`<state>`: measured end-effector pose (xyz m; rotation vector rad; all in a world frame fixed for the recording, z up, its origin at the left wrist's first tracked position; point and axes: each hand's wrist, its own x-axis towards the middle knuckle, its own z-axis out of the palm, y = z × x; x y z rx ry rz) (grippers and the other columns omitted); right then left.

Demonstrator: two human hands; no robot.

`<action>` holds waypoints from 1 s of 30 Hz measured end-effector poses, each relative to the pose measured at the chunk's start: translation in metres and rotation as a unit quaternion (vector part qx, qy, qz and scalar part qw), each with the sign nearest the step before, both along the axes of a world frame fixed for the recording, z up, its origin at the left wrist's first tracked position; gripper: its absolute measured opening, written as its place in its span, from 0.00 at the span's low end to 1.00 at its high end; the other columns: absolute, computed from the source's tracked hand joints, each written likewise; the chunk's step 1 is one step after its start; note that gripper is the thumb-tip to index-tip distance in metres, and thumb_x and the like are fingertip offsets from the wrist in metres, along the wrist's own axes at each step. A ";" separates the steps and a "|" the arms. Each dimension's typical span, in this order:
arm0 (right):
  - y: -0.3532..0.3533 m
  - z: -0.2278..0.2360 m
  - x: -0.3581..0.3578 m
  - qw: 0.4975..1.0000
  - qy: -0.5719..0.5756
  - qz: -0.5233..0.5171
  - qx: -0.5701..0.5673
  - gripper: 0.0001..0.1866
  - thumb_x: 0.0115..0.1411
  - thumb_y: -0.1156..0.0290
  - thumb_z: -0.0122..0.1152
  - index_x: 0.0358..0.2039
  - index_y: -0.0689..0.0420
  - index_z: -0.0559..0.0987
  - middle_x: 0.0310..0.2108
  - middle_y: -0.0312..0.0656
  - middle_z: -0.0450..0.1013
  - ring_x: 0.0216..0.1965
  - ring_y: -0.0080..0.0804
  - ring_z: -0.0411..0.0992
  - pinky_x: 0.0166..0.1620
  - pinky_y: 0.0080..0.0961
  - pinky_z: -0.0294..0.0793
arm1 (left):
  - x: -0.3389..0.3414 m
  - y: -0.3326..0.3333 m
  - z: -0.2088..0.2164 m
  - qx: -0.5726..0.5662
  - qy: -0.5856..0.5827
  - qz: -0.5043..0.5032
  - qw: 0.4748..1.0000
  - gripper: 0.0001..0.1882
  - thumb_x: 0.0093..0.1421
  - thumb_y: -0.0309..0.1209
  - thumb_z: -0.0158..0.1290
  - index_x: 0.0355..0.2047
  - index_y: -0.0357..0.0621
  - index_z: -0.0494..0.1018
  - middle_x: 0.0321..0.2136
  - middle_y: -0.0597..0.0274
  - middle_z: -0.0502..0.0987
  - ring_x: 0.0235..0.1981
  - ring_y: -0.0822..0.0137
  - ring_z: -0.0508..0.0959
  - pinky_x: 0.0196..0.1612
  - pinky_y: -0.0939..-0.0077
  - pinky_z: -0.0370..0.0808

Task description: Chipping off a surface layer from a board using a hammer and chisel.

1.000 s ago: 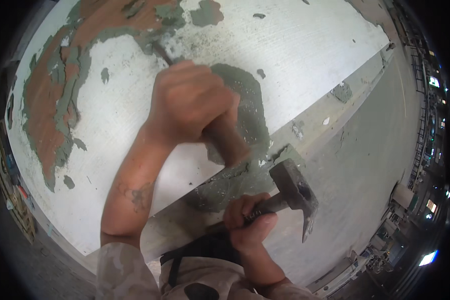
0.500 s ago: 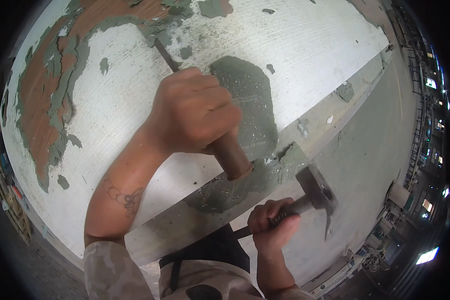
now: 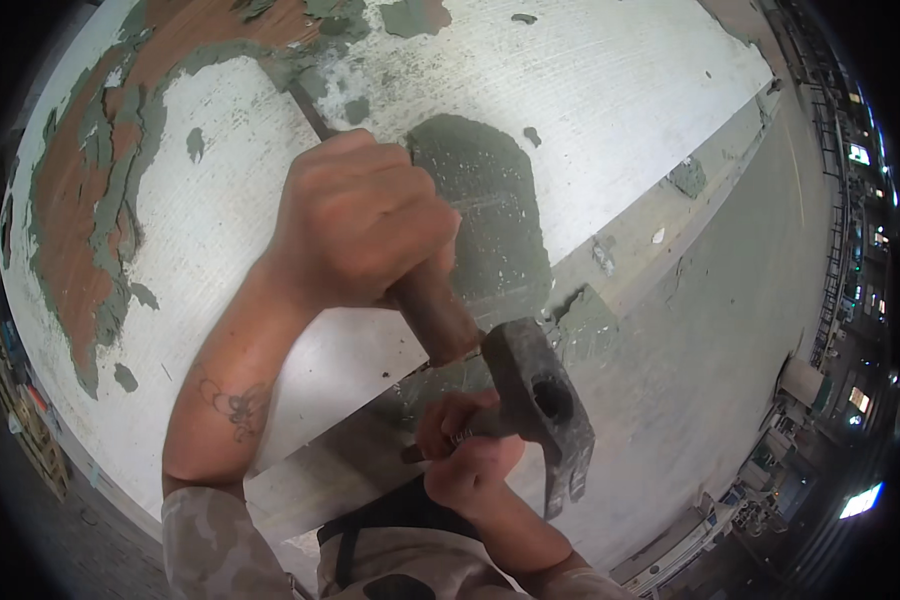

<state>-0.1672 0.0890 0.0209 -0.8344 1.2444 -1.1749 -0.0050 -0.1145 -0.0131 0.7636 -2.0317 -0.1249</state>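
Note:
My left hand [image 3: 365, 220] is closed round the brown handle of a chisel [image 3: 437, 318]. The thin metal blade runs up and left from my fist to the edge of a grey-green patch of coating on the white slab [image 3: 240, 160]. My right hand [image 3: 470, 450] is wrapped round the shaft of a claw hammer [image 3: 532, 395]. The hammer's striking face is beside the butt of the chisel handle; whether they touch I cannot tell. Its forked claw points down toward me.
Reddish-brown bare areas [image 3: 70, 240] with ragged grey-green edges lie at the slab's left and top. A larger grey-green patch [image 3: 485, 205] sits right of my left hand. Beyond the slab's side edge is a grey floor [image 3: 710, 330], with equipment [image 3: 770, 470] along the far right.
My right hand has swung the hammer left and up to the chisel's butt. The left hand and chisel have shifted slightly left.

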 end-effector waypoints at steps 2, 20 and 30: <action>-0.005 0.026 0.008 0.990 -0.051 -0.065 0.117 0.32 0.65 0.32 0.56 0.37 0.53 0.69 0.17 0.36 0.61 0.13 0.24 0.58 0.14 0.26 0.58 | 0.001 -0.004 -0.003 -0.007 -0.010 0.002 1.000 0.13 0.37 0.30 0.63 0.16 0.51 0.67 0.15 0.70 0.65 0.16 0.67 0.69 0.21 0.71 0.62; 0.011 0.022 0.007 0.983 -0.131 -0.042 0.123 0.34 0.66 0.34 0.53 0.38 0.58 0.66 0.18 0.36 0.60 0.15 0.22 0.56 0.17 0.24 0.57 | 0.006 0.005 0.008 0.033 0.012 -0.042 0.999 0.13 0.44 0.17 0.60 0.19 0.47 0.68 0.15 0.67 0.66 0.15 0.63 0.69 0.21 0.69 0.64; 0.013 0.028 -0.010 0.980 -0.114 -0.062 0.150 0.34 0.64 0.30 0.54 0.36 0.55 0.65 0.17 0.34 0.59 0.14 0.22 0.55 0.17 0.24 0.58 | -0.005 0.016 0.007 0.039 0.020 -0.062 0.997 0.14 0.44 0.18 0.61 0.19 0.48 0.67 0.15 0.68 0.67 0.15 0.64 0.69 0.21 0.71 0.64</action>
